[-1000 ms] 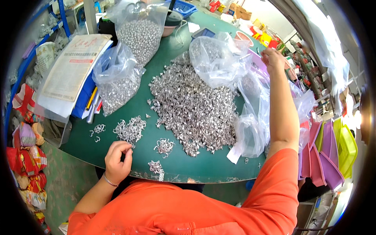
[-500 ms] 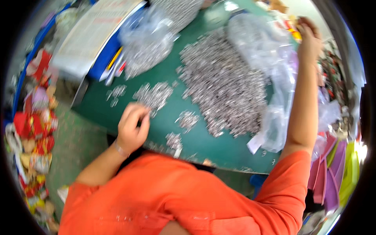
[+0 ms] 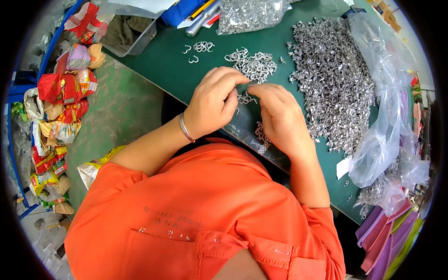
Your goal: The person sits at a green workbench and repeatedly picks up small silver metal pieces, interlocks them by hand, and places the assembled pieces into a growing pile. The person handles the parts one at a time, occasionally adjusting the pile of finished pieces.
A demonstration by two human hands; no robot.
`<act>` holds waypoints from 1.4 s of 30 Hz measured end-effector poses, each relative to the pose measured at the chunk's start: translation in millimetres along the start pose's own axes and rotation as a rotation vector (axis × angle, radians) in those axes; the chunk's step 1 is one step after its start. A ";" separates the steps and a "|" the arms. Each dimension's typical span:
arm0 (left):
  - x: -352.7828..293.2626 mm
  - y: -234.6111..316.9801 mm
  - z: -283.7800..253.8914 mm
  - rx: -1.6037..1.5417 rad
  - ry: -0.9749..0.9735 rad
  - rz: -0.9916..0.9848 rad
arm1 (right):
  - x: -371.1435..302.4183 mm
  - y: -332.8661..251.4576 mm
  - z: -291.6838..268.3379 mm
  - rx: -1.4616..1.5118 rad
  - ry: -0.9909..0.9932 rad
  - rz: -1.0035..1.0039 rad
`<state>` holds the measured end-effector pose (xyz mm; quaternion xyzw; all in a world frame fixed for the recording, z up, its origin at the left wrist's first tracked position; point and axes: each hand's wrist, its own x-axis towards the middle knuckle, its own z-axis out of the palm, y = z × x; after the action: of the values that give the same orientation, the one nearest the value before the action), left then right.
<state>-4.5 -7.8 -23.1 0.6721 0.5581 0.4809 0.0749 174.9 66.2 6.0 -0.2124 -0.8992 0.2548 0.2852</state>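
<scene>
"Over the green tabletop (image 3: 165,67), what are the left hand (image 3: 211,102) and right hand (image 3: 283,114) doing?"

"Curling narrowly, nearly meeting; whether they are pinching anything, one cannot tell."

"And the silvery hooks (image 3: 258,66)?"

"They are lying heaped just beyond; a larger metal heap (image 3: 332,88) is sitting to their right."

Narrow lane between hook pile (image 3: 256,66) and metal heap (image 3: 332,86), stray piece (image 3: 282,60) inside
</scene>
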 end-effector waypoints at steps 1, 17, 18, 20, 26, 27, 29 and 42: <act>-1.9 -1.9 -2.5 -0.002 -0.092 -0.042 | 0.2 0.8 -0.5 -0.013 -0.042 0.019; -8.5 1.4 -7.4 -0.039 -0.213 -0.114 | -2.8 5.3 22.2 0.017 0.059 0.020; -8.6 1.2 -7.0 -0.057 -0.199 -0.113 | -4.2 5.0 21.8 0.045 0.077 0.043; -8.6 3.3 -7.2 -0.138 -0.143 -0.152 | -5.8 4.3 20.8 0.130 0.107 0.116; -6.7 14.2 -10.1 -0.311 -0.078 -0.237 | -13.9 5.7 23.7 0.502 0.213 0.295; -6.0 15.0 -10.4 -0.330 -0.077 -0.263 | -13.5 5.1 23.4 0.506 0.224 0.293; -5.3 15.2 -11.1 -0.339 -0.075 -0.278 | -12.7 3.6 24.2 0.515 0.247 0.290; -9.5 7.3 -6.8 -0.128 -0.015 -0.117 | -11.4 0.1 19.1 0.350 0.231 0.293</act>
<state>-3.8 -21.3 -20.2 0.6357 0.5640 0.5053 0.1499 171.6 53.8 -12.2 -0.3156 -0.7625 0.4194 0.3783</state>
